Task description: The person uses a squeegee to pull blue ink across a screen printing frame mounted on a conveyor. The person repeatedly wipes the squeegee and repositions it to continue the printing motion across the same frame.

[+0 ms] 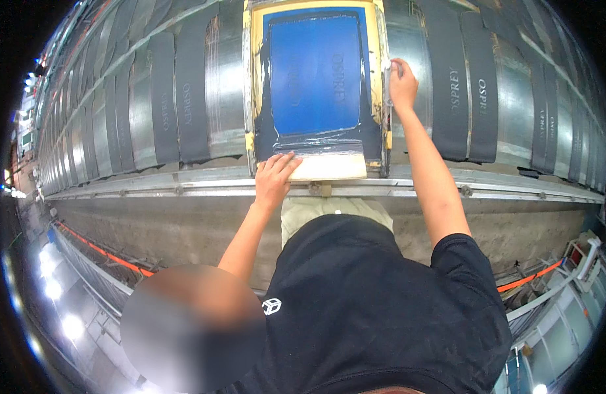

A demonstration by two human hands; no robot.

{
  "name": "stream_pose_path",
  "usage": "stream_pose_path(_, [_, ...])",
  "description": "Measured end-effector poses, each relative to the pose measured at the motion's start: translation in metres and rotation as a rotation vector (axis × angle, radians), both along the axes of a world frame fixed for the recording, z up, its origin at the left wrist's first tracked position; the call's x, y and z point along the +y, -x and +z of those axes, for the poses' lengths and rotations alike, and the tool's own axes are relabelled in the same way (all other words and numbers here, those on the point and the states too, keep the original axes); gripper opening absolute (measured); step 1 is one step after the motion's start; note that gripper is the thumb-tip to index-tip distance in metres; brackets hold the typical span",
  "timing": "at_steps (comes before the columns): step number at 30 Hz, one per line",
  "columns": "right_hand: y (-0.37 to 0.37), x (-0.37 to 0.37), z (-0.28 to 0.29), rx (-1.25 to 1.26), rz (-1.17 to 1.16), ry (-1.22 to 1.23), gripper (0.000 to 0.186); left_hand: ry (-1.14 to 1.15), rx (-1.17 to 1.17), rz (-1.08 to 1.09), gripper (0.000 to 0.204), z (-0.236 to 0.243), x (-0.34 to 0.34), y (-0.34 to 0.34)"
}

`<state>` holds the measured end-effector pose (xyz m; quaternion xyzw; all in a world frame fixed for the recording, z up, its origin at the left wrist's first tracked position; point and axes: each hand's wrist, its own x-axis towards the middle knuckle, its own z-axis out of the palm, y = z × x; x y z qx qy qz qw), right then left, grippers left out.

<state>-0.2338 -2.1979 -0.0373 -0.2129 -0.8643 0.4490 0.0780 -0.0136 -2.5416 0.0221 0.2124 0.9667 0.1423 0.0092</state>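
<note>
My left hand (274,180) clamped on squeegee (329,167), long axis nine-to-three; right hand (404,87) grips frame (385,128) at three o'clock, its length twelve-to-six.

Long, shiny metal table (223,85) spanning nine to three o'clock, dark printed fabric panels flat on it at ten and two, yellow-edged blue screen (316,72) at twelve.

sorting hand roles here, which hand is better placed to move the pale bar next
Likely the left hand: it touches the pale bar; the right hand is farther up, right of the yellow frame.
</note>
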Motion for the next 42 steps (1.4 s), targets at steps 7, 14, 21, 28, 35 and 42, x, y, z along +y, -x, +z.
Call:
stream_pose_path(7, [-0.003, 0.014, -0.003, -0.029, 0.086, -0.106, 0.027, -0.020, 0.124, 0.019, 0.066, -0.018, 0.001, 0.141])
stream_pose_path(14, [0.045, 0.004, 0.079, 0.163, 0.547, -0.612, 0.040, -0.047, -0.131, 0.129, 0.047, 0.002, -0.004, 0.310])
stream_pose_path(21, [0.154, -0.042, 0.067, -0.107, 0.785, -0.564, 0.037, -0.031, -0.281, 0.185, 0.039, 0.021, 0.008, 0.380])
stream_pose_path(28, [0.021, -0.050, 0.026, 0.116, 0.658, -0.449, 0.033, -0.107, -0.094, 0.101, 0.042, -0.014, 0.001, 0.253])
stream_pose_path(35, [-0.135, -0.051, 0.040, 0.138, 0.714, -0.346, 0.034, -0.100, -0.040, 0.067, 0.052, -0.012, -0.002, 0.082])
stream_pose_path(42, [-0.055, -0.047, 0.048, 0.132, 0.737, -0.404, 0.039, -0.174, 0.024, 0.057, 0.049, -0.004, -0.008, 0.157])
